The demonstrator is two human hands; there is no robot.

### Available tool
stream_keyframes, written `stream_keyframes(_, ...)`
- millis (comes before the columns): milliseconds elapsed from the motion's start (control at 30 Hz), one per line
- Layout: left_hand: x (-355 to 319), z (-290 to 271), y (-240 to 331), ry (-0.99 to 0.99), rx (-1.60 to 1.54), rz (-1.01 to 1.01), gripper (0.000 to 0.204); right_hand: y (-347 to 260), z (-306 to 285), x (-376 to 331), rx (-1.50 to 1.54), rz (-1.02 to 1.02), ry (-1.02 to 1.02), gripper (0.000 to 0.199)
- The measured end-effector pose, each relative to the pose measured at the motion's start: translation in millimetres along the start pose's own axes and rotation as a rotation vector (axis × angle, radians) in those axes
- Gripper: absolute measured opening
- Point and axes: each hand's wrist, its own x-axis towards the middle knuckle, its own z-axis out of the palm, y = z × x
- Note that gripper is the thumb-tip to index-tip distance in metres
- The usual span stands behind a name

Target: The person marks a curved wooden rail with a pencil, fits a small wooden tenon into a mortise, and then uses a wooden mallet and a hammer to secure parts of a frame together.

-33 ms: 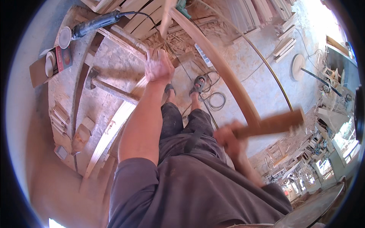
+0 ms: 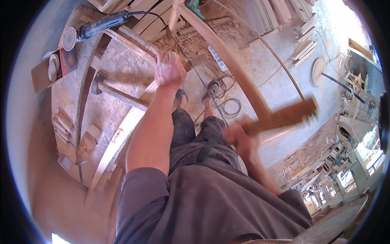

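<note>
My right hand (image 2: pixel 242 136) is closed around the near end of a large wooden frame saw (image 2: pixel 233 65), at its end bar (image 2: pixel 284 118). The saw's long beam stretches away to the far end bar (image 2: pixel 174 18), and a thin tension cord runs along its right side. A thin dark line between the hand and the far bar may be the blade, seen edge-on. My left hand (image 2: pixel 170 71) is closed at the workbench edge over a piece of wood (image 2: pixel 196 62), whose end juts out to the right. The fingers' exact grip is partly hidden.
On the bench at left lie a hammer (image 2: pixel 118 95), an angle grinder (image 2: pixel 103 25) and an opened box of discs (image 2: pixel 67 61). A pale curved board (image 2: pixel 118 142) leans beside my left arm. Stacked planks (image 2: pixel 260 20) and a coiled cable (image 2: pixel 231 107) are on the floor.
My right hand and the saw's near end have shifted a little left and away from me, the end bar tilting upward at its right. My left hand stays put.
</note>
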Motion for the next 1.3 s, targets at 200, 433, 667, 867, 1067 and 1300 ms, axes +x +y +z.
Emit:
stream_keyframes(200,-7.2,-3.5,2.4,0.005,-0.005,-0.044,0.010,-2.8,-14.1,-36.6,0.036,-0.094,-0.051,0.015)
stream_keyframes(433,3.4,-0.7,1.2,0.030,-0.033,0.010,0.009,18.9,-6.3,22.6,0.166,0.010,-0.135,0.017)
stream_keyframes(667,-2.8,-5.0,-1.2,0.007,0.033,-0.036,0.011,0.0,-18.1,-25.4,-0.003,-0.101,-0.171,0.021)
stream_keyframes(867,3.2,-2.7,0.2,-0.020,-0.027,-0.022,0.011,13.7,-18.9,-10.5,-0.011,-0.071,-0.079,0.015)
stream_keyframes(1067,-0.1,-2.2,-4.8,-0.002,0.026,-0.011,0.011,12.1,7.5,11.5,0.019,0.032,-0.055,0.017)
stream_keyframes(1300,-2.0,-2.9,-2.0,-0.039,0.020,-0.022,0.011,27.8,-24.1,-28.7,-0.137,-0.177,-0.098,0.014)
